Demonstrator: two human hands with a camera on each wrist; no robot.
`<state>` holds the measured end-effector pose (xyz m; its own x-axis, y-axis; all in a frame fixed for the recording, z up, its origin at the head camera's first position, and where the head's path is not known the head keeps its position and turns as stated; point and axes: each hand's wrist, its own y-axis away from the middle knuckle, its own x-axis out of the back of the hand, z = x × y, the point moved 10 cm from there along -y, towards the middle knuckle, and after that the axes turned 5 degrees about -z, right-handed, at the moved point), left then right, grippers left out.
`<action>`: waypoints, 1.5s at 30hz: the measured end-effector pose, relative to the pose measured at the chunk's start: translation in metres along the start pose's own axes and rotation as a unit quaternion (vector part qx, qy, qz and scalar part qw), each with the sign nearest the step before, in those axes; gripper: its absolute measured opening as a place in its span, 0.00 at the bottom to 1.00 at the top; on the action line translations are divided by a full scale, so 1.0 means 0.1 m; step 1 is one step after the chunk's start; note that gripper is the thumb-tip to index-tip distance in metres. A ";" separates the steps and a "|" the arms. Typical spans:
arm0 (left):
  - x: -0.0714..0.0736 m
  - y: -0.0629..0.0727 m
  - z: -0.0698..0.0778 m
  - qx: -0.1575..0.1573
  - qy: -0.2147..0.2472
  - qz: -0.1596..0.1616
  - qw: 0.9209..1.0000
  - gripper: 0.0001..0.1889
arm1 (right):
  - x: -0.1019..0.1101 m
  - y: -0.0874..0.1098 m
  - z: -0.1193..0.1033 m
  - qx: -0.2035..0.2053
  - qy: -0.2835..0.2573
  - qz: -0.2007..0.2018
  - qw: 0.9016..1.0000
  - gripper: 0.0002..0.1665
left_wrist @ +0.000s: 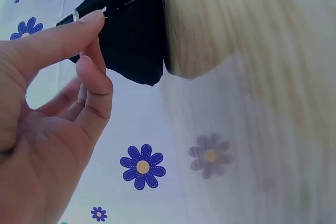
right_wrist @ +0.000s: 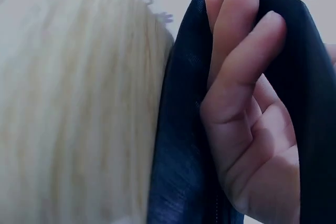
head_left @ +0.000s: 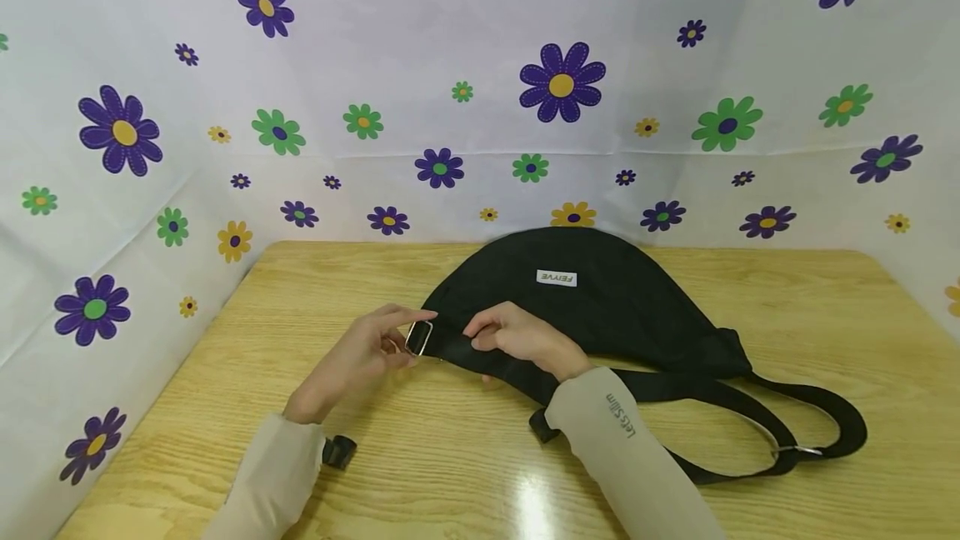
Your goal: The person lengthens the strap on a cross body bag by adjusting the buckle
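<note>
A black waist bag (head_left: 630,307) with a white label (head_left: 557,278) lies on the table, its curved side toward the back. At its left end my left hand (head_left: 360,357) pinches a silver metal buckle (head_left: 418,338) between thumb and fingers. The thumb tip is right at the metal in the left wrist view. My right hand (head_left: 528,336) holds the black strap (head_left: 517,371) just right of the buckle. In the right wrist view, its curled fingers lie between the strap (right_wrist: 323,129) and the bag body (right_wrist: 184,145); the thumb is mostly hidden there.
Strap loops (head_left: 847,415) with a metal slider (head_left: 801,450) spread over the wooden table (head_left: 420,473) at right. A small black piece (head_left: 340,452) lies beside the left sleeve, another (head_left: 542,425) by the right sleeve. A flowered cloth (head_left: 465,48) hangs behind the table.
</note>
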<state>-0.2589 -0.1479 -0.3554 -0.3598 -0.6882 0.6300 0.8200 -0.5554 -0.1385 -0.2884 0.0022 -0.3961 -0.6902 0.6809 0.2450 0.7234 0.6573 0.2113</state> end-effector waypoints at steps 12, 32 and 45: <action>-0.01 -0.01 -0.01 0.010 -0.006 -0.017 1.000 0.29 | 0.01 0.02 -0.04 0.009 -0.004 -0.018 1.000 0.17; -0.03 -0.02 -0.07 0.015 0.021 -0.015 1.000 0.29 | 0.04 0.02 -0.02 0.019 0.005 -0.019 1.000 0.16; -0.03 -0.01 -0.08 0.010 0.061 -0.020 0.998 0.28 | -0.04 0.02 0.00 0.018 -0.082 -0.052 0.995 0.18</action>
<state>-0.2620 -0.1486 -0.3630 -0.4427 -0.7178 0.5374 0.8121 -0.5750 -0.0991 -0.2839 0.0011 -0.3963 -0.7571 0.6499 0.0657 0.6487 0.7363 0.1923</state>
